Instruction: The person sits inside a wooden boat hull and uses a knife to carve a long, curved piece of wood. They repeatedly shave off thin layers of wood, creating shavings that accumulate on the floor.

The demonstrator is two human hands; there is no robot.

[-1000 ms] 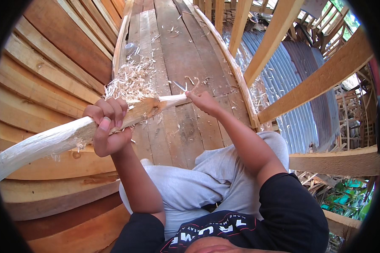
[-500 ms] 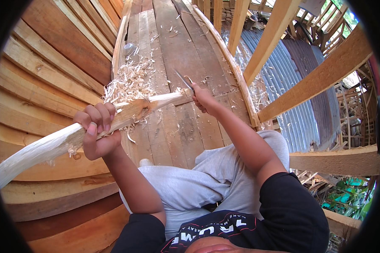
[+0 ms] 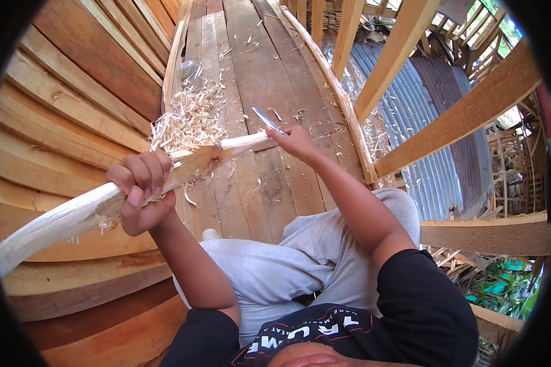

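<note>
A long, pale, peeled wooden pole (image 3: 61,221) slants from the lower left up to the middle, with a dark knot partway along it. My left hand (image 3: 142,191) is wrapped round the pole near its middle, with thumb and fingers closed. Near the pole's far right end, my right hand (image 3: 294,144) grips a knife (image 3: 267,118). The shiny blade points up and to the left, over the floorboards, and the handle is hidden inside my fist. Some loose fibres hang from the pole's underside by my left hand.
Curled wood shavings (image 3: 190,119) are heaped on the plank floor (image 3: 269,67) behind the pole. A clear cup-like container (image 3: 188,68) stands beyond them. Stacked boards (image 3: 49,134) form the left wall. On the right are timber posts (image 3: 395,58) and corrugated metal sheets (image 3: 410,128).
My right hand has shifted slightly left and down, and the knife blade has turned so that its flat face shows brighter. My left hand and the pole have hardly moved.
</note>
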